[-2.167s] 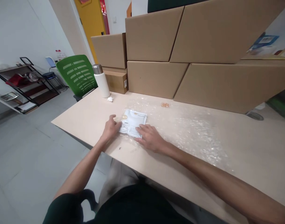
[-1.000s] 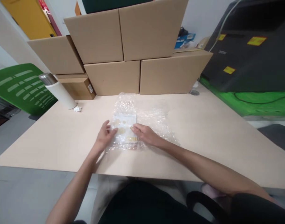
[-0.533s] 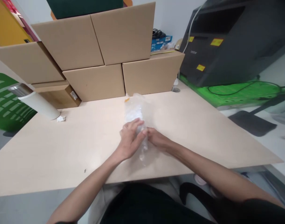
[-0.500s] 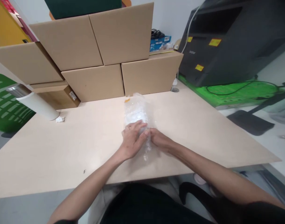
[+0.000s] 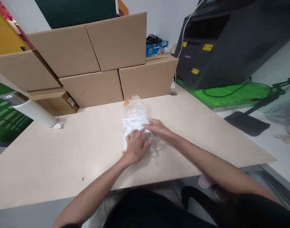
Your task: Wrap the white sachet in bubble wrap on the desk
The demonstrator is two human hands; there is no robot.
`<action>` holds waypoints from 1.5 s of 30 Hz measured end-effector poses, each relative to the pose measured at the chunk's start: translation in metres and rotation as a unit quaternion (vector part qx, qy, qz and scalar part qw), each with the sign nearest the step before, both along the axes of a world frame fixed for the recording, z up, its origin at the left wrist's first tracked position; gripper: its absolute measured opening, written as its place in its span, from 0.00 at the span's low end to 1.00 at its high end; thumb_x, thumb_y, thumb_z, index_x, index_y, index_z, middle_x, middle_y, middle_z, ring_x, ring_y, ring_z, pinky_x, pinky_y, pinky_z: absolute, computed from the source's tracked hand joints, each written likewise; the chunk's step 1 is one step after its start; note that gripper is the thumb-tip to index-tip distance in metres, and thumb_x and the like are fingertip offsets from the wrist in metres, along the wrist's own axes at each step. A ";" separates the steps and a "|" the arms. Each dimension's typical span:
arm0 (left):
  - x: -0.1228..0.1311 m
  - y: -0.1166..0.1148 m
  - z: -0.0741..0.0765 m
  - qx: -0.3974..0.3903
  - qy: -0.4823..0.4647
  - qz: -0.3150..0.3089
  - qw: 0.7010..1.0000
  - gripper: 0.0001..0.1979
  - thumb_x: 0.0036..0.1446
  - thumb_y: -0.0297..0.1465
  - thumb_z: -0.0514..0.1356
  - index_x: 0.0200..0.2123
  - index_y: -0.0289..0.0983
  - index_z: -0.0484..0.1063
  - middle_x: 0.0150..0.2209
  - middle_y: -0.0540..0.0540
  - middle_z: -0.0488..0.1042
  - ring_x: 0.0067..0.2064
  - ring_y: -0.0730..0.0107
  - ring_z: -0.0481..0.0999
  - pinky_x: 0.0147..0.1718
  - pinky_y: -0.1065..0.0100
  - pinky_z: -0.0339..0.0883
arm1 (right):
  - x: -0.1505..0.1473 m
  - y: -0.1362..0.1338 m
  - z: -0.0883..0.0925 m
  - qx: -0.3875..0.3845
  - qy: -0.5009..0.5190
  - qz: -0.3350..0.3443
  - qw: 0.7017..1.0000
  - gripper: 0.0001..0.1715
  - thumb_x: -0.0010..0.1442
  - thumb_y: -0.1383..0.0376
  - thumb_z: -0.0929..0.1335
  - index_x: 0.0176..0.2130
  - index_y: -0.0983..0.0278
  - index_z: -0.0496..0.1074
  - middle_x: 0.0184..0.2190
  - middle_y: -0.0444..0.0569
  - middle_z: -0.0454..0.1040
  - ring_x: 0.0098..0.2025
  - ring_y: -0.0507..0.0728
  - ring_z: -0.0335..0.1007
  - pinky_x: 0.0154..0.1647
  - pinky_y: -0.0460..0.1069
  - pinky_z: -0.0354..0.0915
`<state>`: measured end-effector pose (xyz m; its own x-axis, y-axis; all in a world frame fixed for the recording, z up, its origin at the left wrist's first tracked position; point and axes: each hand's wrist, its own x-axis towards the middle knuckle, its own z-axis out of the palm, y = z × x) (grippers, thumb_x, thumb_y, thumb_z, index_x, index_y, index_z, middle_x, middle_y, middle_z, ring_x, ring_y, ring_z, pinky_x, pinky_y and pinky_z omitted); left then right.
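Note:
A clear bubble wrap sheet [image 5: 134,114] lies folded over a white packet on the beige table [image 5: 76,148]. My left hand [image 5: 136,146] lies flat on the near end of the wrap, fingers spread. My right hand [image 5: 156,127] rests on the wrap's right side, fingers stretched out and pressing it down. Only faint white shows of the packet through the wrap.
Stacked cardboard boxes [image 5: 102,63] line the back of the table. A white flask with a steel cap [image 5: 31,109] lies tilted at the left, a crumpled white scrap [image 5: 58,126] beside it. A black printer [image 5: 225,41] stands at the right, a green chair [image 5: 2,117] at the far left.
The wrap, spread wide a second ago, has been folded over the white packet into a narrow bundle. Both hands went from pinching it to lying flat on top.

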<state>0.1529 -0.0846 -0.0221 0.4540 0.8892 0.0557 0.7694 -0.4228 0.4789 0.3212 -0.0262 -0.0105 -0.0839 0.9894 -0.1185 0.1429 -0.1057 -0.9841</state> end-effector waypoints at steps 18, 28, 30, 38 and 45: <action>-0.099 0.034 0.063 -0.201 -0.332 -0.100 0.916 0.32 0.60 0.57 0.54 0.61 0.50 0.69 0.66 0.43 0.64 0.64 0.48 0.67 0.59 0.48 0.64 | -0.014 -0.051 0.050 -0.057 0.200 0.113 0.972 0.22 0.41 0.57 0.80 0.34 0.63 0.75 0.30 0.46 0.77 0.30 0.55 0.74 0.33 0.50 0.69; -0.073 0.067 -0.003 -0.158 -0.554 0.281 0.768 0.38 0.51 0.38 0.67 0.62 0.38 0.56 0.49 0.38 0.73 0.39 0.65 0.78 0.38 0.62 0.74 | -0.057 0.037 0.000 0.015 0.049 -0.115 0.992 0.21 0.48 0.51 0.74 0.34 0.63 0.69 0.33 0.50 0.74 0.38 0.60 0.72 0.41 0.55 0.70; -0.071 0.075 -0.012 -0.073 -0.480 0.306 0.819 0.38 0.55 0.35 0.64 0.66 0.41 0.51 0.55 0.37 0.68 0.43 0.64 0.77 0.42 0.59 0.74 | -0.061 0.045 -0.009 0.079 -0.037 -0.136 0.987 0.22 0.52 0.55 0.72 0.43 0.65 0.70 0.45 0.57 0.73 0.49 0.65 0.69 0.52 0.59 0.66; -0.101 0.080 -0.003 0.042 -0.091 0.123 0.987 0.29 0.64 0.45 0.53 0.62 0.36 0.66 0.70 0.34 0.52 0.71 0.45 0.50 0.67 0.45 0.45 | -0.018 0.037 -0.019 0.238 -0.343 0.153 0.896 0.39 0.61 0.49 0.67 0.65 0.65 0.63 0.70 0.59 0.53 0.72 0.68 0.43 0.71 0.64 0.43; -0.132 0.090 0.014 -0.081 0.107 -0.019 0.991 0.62 0.44 0.60 0.64 0.73 0.46 0.36 0.74 0.39 0.29 0.73 0.38 0.29 0.66 0.38 0.26 | 0.010 0.043 -0.003 0.146 -0.378 0.316 0.858 0.70 0.50 0.37 0.71 0.73 0.66 0.40 0.74 0.58 0.32 0.75 0.69 0.28 0.73 0.63 0.36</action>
